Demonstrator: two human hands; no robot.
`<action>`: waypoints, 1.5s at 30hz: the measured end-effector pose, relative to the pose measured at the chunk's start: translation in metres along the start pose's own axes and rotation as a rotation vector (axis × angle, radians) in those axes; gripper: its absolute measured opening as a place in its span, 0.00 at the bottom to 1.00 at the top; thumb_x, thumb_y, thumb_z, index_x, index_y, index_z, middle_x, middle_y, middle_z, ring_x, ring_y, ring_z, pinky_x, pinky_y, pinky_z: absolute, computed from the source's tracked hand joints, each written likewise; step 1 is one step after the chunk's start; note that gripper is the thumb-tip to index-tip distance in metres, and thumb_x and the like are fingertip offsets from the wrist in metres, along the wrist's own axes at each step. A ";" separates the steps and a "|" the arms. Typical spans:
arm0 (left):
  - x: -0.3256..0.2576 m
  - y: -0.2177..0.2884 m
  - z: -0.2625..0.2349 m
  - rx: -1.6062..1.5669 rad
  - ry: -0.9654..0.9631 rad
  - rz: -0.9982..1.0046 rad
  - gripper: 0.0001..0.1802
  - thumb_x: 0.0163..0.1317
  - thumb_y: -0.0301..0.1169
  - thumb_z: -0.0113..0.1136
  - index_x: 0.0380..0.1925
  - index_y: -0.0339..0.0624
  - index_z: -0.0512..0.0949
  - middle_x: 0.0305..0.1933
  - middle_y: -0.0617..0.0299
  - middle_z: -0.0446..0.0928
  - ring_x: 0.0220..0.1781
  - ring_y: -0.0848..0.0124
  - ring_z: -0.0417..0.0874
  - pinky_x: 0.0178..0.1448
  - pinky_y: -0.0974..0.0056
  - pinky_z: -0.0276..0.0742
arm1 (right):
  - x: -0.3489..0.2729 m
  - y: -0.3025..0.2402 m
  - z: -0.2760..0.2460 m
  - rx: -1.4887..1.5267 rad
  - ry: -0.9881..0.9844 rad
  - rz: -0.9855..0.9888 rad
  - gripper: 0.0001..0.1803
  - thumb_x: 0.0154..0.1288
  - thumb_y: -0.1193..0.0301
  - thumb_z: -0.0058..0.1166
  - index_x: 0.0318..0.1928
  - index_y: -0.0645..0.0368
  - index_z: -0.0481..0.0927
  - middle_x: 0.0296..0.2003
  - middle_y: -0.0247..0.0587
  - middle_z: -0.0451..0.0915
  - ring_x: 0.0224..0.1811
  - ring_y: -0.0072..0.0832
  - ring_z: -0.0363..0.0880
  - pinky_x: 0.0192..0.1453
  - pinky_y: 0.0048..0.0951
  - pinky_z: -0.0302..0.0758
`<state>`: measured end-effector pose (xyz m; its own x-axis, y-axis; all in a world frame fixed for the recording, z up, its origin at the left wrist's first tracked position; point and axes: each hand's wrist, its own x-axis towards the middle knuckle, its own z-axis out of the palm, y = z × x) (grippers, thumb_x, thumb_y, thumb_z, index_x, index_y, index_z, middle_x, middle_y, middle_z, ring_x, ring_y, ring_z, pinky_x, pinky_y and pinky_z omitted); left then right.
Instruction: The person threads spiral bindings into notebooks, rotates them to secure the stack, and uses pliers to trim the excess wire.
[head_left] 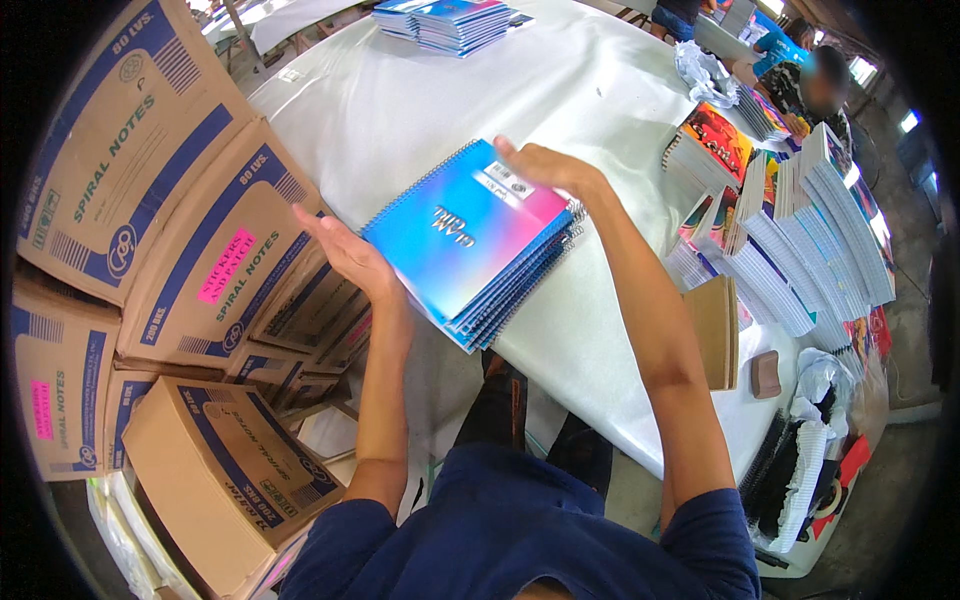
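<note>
A stack of spiral notebooks (470, 235) with blue, purple and pink covers lies at the near edge of the white table, its layers slightly fanned at the right. The top one has a white label at its far right corner and a wire coil along its far left side. Against the stack's left side is my left hand (352, 258), open, its fingers stretched out past the corner. My right hand (545, 168) lies along the far right edge with straight fingers, some partly hidden; it is not wrapped round the notebooks.
Cardboard boxes (210, 240) are piled close on my left. More notebooks (465, 25) sit at the table's far end. On the right stand tall notebook stacks (790, 240), a brown cardboard piece (712, 335), a small brown block (765, 375) and crumpled plastic (825, 380). People work behind.
</note>
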<state>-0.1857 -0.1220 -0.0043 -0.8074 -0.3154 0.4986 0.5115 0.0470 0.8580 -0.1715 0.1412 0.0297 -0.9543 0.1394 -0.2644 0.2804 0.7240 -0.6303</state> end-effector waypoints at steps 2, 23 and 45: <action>0.004 0.002 0.001 -0.063 0.039 -0.081 0.36 0.76 0.48 0.33 0.71 0.30 0.47 0.77 0.45 0.45 0.79 0.57 0.44 0.79 0.59 0.37 | -0.018 -0.015 -0.006 0.021 -0.191 -0.039 0.58 0.57 0.22 0.23 0.49 0.69 0.81 0.55 0.67 0.74 0.65 0.55 0.67 0.70 0.49 0.60; 0.115 -0.076 0.069 0.189 -1.577 -1.053 0.44 0.67 0.66 0.35 0.62 0.36 0.69 0.59 0.52 0.76 0.57 0.63 0.77 0.62 0.59 0.72 | -0.151 0.002 0.168 0.821 0.966 -0.234 0.40 0.76 0.47 0.23 0.74 0.64 0.38 0.75 0.51 0.37 0.78 0.38 0.31 0.79 0.36 0.31; 0.072 -0.035 0.083 0.203 -1.687 -0.883 0.32 0.71 0.49 0.47 0.61 0.33 0.69 0.52 0.55 0.78 0.46 0.72 0.81 0.48 0.69 0.80 | -0.130 -0.028 0.187 1.016 0.988 0.025 0.48 0.73 0.40 0.20 0.70 0.67 0.21 0.73 0.57 0.19 0.76 0.47 0.15 0.77 0.44 0.22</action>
<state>-0.2865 -0.0678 0.0115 -0.2500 0.7997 -0.5459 -0.0802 0.5447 0.8348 -0.0355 -0.0238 -0.0549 -0.5081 0.8591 0.0618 -0.1549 -0.0206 -0.9877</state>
